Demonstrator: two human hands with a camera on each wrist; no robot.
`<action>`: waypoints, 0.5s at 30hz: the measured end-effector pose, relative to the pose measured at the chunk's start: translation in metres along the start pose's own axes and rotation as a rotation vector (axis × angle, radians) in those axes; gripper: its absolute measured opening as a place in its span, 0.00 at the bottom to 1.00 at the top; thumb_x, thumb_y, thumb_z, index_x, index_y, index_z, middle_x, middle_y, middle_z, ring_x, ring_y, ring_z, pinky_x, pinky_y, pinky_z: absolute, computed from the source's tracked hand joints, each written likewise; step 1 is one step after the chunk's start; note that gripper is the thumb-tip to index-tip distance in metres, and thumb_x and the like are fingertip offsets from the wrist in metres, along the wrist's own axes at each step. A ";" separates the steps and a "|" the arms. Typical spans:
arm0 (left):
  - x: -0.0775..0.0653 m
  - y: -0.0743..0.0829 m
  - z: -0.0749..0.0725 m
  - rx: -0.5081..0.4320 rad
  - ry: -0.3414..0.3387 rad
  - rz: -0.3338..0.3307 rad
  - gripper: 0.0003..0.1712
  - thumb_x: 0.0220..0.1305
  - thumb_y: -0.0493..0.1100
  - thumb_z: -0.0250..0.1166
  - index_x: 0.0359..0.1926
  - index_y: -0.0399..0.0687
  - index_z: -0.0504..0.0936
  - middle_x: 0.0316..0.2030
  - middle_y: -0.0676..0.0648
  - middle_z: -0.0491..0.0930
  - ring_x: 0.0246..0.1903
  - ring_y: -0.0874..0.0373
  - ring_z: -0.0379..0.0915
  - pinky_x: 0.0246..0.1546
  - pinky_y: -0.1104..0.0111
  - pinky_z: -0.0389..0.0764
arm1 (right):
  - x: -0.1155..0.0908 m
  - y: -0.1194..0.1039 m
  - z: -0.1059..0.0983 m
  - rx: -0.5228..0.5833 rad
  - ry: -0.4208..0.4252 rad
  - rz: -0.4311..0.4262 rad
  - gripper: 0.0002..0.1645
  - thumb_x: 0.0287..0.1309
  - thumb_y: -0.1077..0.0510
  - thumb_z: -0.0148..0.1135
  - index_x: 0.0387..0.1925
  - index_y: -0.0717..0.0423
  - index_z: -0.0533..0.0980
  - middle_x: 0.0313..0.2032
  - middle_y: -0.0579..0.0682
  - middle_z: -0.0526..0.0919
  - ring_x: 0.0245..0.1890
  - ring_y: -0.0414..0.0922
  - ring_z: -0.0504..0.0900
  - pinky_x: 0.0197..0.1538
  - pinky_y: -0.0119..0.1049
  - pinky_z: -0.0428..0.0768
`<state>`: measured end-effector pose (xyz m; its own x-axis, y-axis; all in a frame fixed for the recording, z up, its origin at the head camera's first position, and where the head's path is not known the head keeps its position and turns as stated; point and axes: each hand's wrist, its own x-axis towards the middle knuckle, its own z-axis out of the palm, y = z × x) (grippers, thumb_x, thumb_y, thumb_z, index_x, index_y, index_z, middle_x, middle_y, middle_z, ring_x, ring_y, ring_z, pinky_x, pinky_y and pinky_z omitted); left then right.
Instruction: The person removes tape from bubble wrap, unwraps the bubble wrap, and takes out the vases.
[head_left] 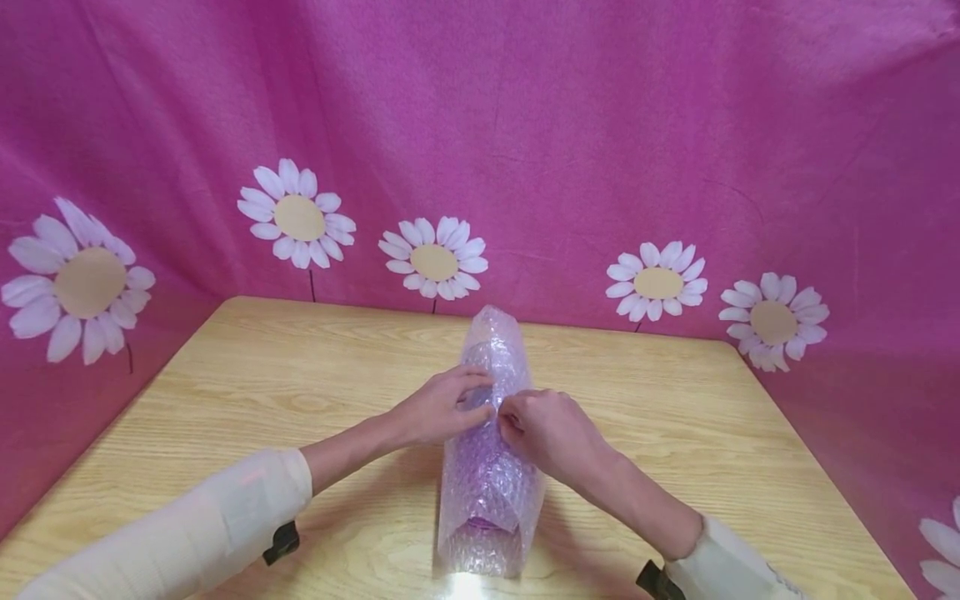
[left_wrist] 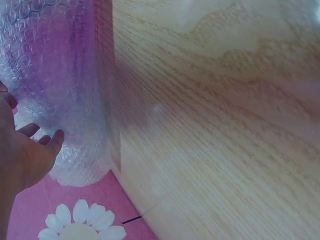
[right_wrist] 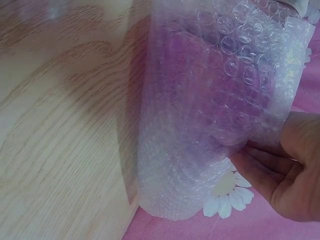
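A purple object [right_wrist: 195,75] lies rolled inside clear bubble wrap [head_left: 491,475] on the table; the wrap blurs its shape, so its kind cannot be told. The roll points away from me, its near end gaping. From the left, my left hand [head_left: 442,404] rests its fairly straight fingertips on top of the roll, and the left wrist view shows that hand [left_wrist: 32,155] beside the wrap. My right hand [head_left: 555,433] pinches the wrap near the top seam. In the right wrist view its thumb and fingers [right_wrist: 255,172] close on the plastic.
The roll lies on a light wood-grain table [head_left: 337,358]. A magenta cloth [head_left: 525,125] with white daisies hangs behind and at both sides of it. Dark clips or straps [head_left: 282,543] show at both wrists, below pale sleeves [head_left: 195,517].
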<state>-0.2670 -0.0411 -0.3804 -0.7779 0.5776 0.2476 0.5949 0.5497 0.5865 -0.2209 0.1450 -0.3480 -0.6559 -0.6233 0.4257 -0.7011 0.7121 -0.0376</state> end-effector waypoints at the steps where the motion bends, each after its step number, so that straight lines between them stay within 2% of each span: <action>1: 0.000 0.000 0.000 -0.003 0.002 0.001 0.27 0.59 0.49 0.61 0.57 0.41 0.73 0.59 0.45 0.67 0.59 0.53 0.62 0.57 0.64 0.65 | 0.000 0.000 0.000 0.005 0.002 0.003 0.04 0.44 0.64 0.63 0.21 0.52 0.79 0.15 0.39 0.72 0.14 0.31 0.65 0.19 0.21 0.69; 15: 0.001 -0.002 0.002 -0.063 0.029 0.008 0.26 0.59 0.47 0.62 0.55 0.39 0.74 0.58 0.43 0.69 0.55 0.51 0.67 0.52 0.64 0.71 | 0.000 0.002 0.001 0.055 0.021 0.041 0.06 0.45 0.64 0.61 0.19 0.52 0.76 0.14 0.37 0.67 0.14 0.32 0.63 0.16 0.22 0.65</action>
<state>-0.2685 -0.0400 -0.3826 -0.7790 0.5640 0.2741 0.5881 0.5053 0.6315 -0.2224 0.1457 -0.3489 -0.6791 -0.5863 0.4417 -0.6881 0.7180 -0.1049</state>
